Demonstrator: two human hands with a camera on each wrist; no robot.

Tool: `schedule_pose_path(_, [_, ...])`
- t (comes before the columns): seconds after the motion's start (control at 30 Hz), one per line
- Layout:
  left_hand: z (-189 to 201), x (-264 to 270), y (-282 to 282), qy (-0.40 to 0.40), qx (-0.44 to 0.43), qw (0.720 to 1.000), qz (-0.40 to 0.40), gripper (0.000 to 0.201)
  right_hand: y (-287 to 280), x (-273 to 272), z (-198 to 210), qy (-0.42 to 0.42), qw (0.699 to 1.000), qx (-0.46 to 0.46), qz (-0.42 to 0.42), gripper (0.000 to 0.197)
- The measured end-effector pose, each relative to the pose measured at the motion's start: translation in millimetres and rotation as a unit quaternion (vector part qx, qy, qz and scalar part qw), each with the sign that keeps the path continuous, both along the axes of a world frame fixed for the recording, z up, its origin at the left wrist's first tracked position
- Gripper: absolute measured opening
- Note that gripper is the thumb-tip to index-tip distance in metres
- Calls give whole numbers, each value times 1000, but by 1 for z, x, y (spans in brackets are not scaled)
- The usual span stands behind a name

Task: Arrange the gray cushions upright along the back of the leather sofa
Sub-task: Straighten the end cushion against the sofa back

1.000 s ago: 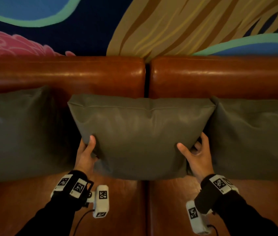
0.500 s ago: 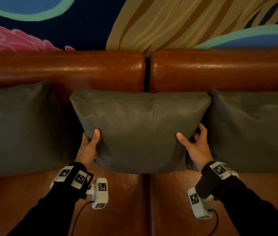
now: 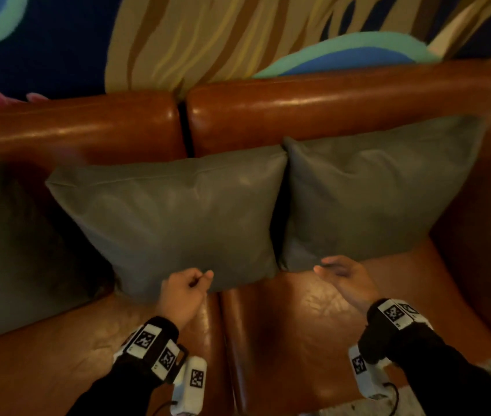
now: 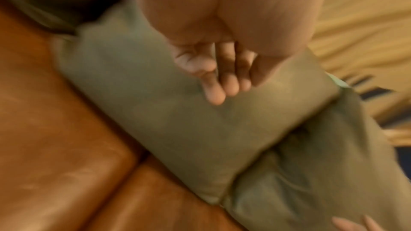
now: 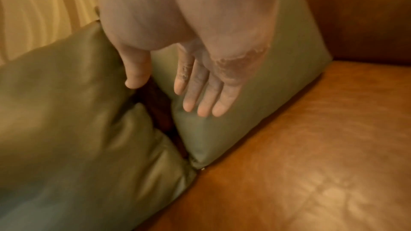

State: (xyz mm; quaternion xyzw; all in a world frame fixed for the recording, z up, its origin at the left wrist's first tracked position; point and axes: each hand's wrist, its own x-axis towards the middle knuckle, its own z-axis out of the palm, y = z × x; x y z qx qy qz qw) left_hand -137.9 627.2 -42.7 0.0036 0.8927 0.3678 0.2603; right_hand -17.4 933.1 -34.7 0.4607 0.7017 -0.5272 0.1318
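Three gray cushions stand upright against the brown leather sofa back (image 3: 88, 124): a left one (image 3: 4, 235), a middle one (image 3: 172, 217) and a right one (image 3: 373, 199). My left hand (image 3: 199, 279) hovers at the middle cushion's lower edge with fingers loosely curled and holds nothing. In the left wrist view its fingers (image 4: 222, 85) hang over the middle cushion (image 4: 177, 125). My right hand (image 3: 328, 267) is open beside the right cushion's lower left corner. Its straight fingers (image 5: 200, 97) lie in front of the right cushion (image 5: 284, 80), with the middle cushion (image 5: 66, 111) to the left.
The sofa seat (image 3: 313, 325) stretches bare in front of the cushions, split by a seam between two seat pads. The sofa's right arm (image 3: 490, 235) rises close beside the right cushion. A painted mural wall (image 3: 208, 40) stands behind the sofa back.
Both hands have let go of the middle cushion's sides and drawn back to its lower edge. The view has swung to the right, bringing the sofa's right arm into sight.
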Motion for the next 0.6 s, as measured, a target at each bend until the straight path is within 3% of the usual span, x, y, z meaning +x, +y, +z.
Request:
schedule_pose_path(0.1, [8,7,59,-70,58,995,-37,30,48,19,11,-19,1000,13,-20,24])
schedule_pose_path(0.23, [14,11,140,-111,89,989,-31,8,122,28,32,-29,994,92,-53,76])
schedule_pose_path(0.33, [23,10,202,-145,156,976,51,43,185,28,41,-8,989,116,-91,92])
schedule_pose_path(0.43, [27,6,251,-203,208,943,162,68,237,15,42,25,990,99,-95,99])
schedule_pose_path(0.53, [20,6,279,-242,241,907,247,74,276,0,27,56,993,68,-84,109])
schedule_pose_path(0.6, [20,8,294,-245,284,881,287,66,292,-6,16,79,995,27,-60,118])
